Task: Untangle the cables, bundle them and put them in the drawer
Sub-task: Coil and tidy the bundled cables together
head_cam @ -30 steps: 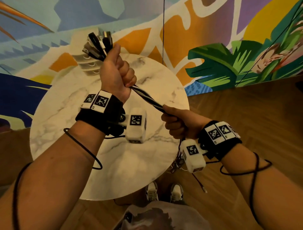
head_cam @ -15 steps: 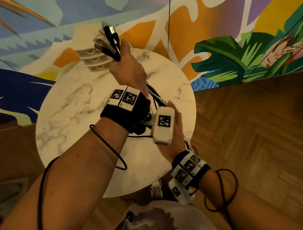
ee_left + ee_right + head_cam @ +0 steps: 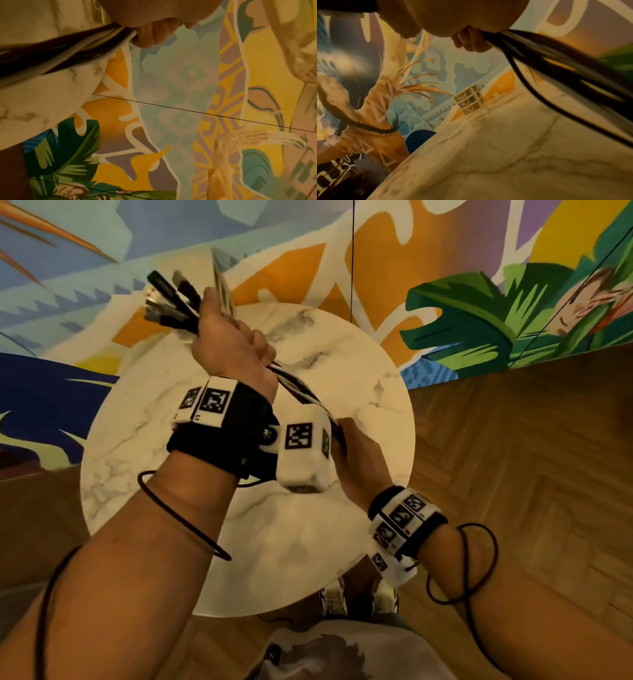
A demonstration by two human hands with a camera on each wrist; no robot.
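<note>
My left hand [image 3: 233, 344] is raised over the round marble table [image 3: 144, 446] and grips a bunch of black and white cables [image 3: 294, 386]. Their plug ends [image 3: 171, 299] stick up past the thumb. The cables run down and right to my right hand [image 3: 359, 457], which grips them just behind the left wrist camera. In the left wrist view curled fingers [image 3: 150, 33] close round the cables [image 3: 68, 51]. In the right wrist view the fingers [image 3: 471, 39] hold dark cables [image 3: 556, 65] that lead off right. The small white drawer unit [image 3: 469, 100] stands at the table's far edge, all drawers closed.
A painted mural wall [image 3: 479, 313] rises behind the table. Wooden parquet floor [image 3: 531, 457] lies to the right. My shoes [image 3: 359, 601] show under the table's near edge. Thin black wires [image 3: 185, 518] loop along both forearms.
My right hand left its taut pull out to the right, passed under the left wrist, and now grips the cables close to it. The left hand kept its hold on the plug ends.
</note>
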